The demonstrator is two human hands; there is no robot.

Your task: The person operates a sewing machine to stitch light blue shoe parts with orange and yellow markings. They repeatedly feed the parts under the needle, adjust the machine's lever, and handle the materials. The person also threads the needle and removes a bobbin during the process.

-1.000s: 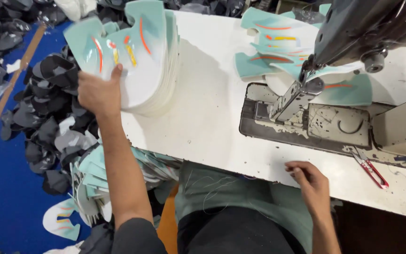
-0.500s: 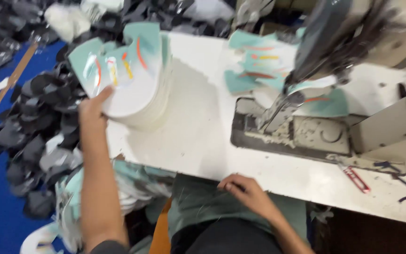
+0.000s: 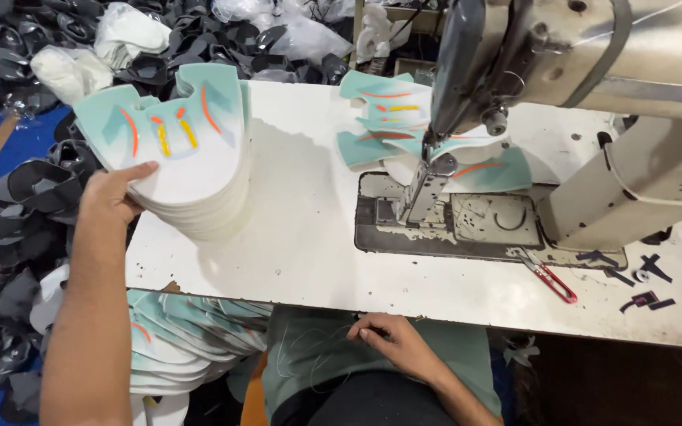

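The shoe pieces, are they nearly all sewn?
Hard to say. A few pieces lie behind the needle, perhaps done. The left hand touches a tall stack on the table; the right hand rests at its edge. Nothing sits under the needle, and more pieces wait below.

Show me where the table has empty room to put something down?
Bare white table lies between the stack of shoe pieces under the left hand and the sewing machine. It is crowded at the needle with loose pieces, and near the red snips.

Left hand (image 3: 110, 192) touches stacked shoe uppers (image 3: 191, 170); right hand (image 3: 392, 341) at table edge (image 3: 341, 296)
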